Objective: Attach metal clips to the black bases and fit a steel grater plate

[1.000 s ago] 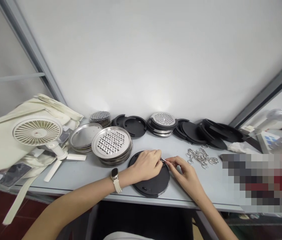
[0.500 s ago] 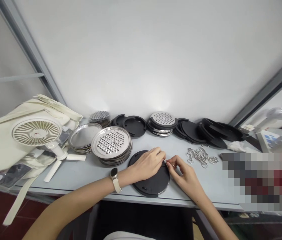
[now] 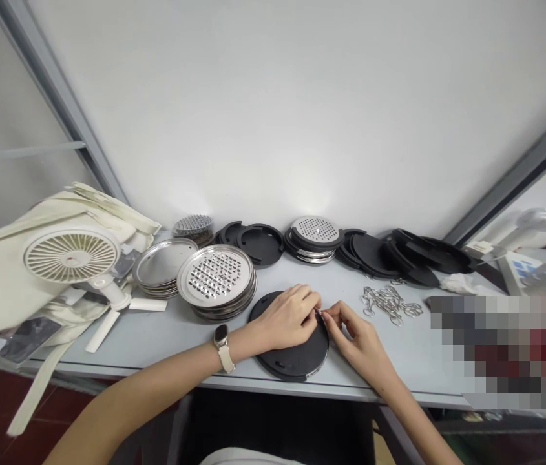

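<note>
- The black disc lies flat at the lower centre of the frame, near the front edge of the table; a hard push toward the wearer could slide it over that edge.
- The left hand lies over the disc, fingers curled at its upper right rim; whether they grip anything is hidden, so I cannot tell.
- The right hand has thumb and forefinger pinched on a small metal piece at that rim; so narrow a hold could slip, or the tip could nip a finger.
- The grater stack, left of centre, sits just beside the disc; a leftward shove could topple it.
</note>
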